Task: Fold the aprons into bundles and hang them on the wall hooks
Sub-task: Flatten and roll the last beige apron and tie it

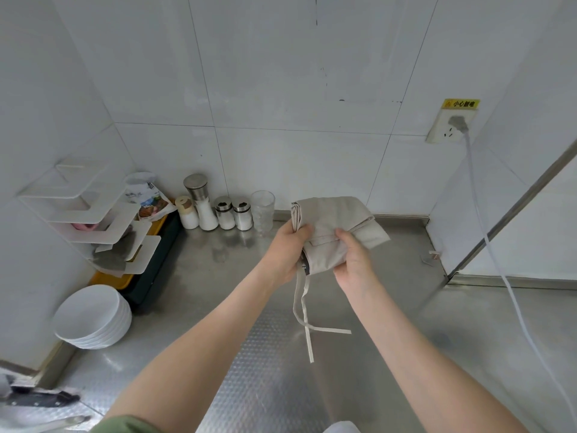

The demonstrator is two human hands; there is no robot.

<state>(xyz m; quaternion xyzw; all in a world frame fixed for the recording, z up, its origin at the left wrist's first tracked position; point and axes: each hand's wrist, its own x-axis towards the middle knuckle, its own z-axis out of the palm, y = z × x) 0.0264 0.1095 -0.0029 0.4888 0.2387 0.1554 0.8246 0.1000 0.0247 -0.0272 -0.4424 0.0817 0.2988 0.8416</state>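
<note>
A beige apron (334, 220), folded into a thick wad, is held in the air above the steel counter (359, 370). My left hand (288, 248) grips its left edge, fingers curled round the fabric. My right hand (352, 260) holds its lower right part, thumb on top. Two apron strings (304, 310) hang from the bottom of the wad, their ends lying on the counter. No wall hooks are in view.
Salt and spice shakers (215, 210) and a clear glass (263, 210) stand along the back wall. A white tiered rack (93, 214) sits at the left, stacked white bowls (93, 317) in front of it. A wall socket (449, 126) with a hanging white cable (505, 276) is at right.
</note>
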